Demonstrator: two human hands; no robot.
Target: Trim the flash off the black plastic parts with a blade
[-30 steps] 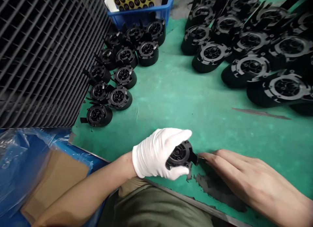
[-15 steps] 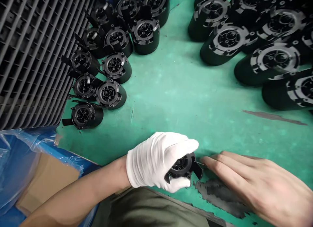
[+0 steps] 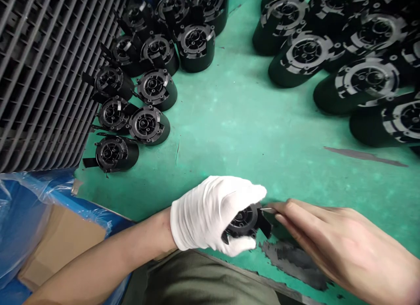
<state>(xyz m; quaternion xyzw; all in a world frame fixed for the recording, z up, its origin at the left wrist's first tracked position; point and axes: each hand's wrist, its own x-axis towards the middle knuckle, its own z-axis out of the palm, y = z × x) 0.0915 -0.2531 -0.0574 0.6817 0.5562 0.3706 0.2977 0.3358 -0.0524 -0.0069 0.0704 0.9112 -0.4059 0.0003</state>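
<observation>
My left hand (image 3: 210, 213), in a white glove, is wrapped round a small black round plastic part (image 3: 244, 222) just above the green table's near edge. My bare right hand (image 3: 331, 243) comes in from the right. Its fingertips pinch a thin metal blade or pin (image 3: 267, 209) against the part's protruding tab. What exactly the thin piece is, I cannot make out.
Several small black round parts (image 3: 146, 123) lie in a cluster at the left beside a dark slatted grille (image 3: 42, 77). Larger black housings with grey rings (image 3: 367, 82) fill the right back. A blue bin with plastic liner and cardboard (image 3: 49, 235) sits lower left. Worn patch (image 3: 292, 261) near the table edge.
The view has tilted down, so the table's things shifted. My right fingers curled up from lying flat and now pinch the thin piece at the part's tab.
</observation>
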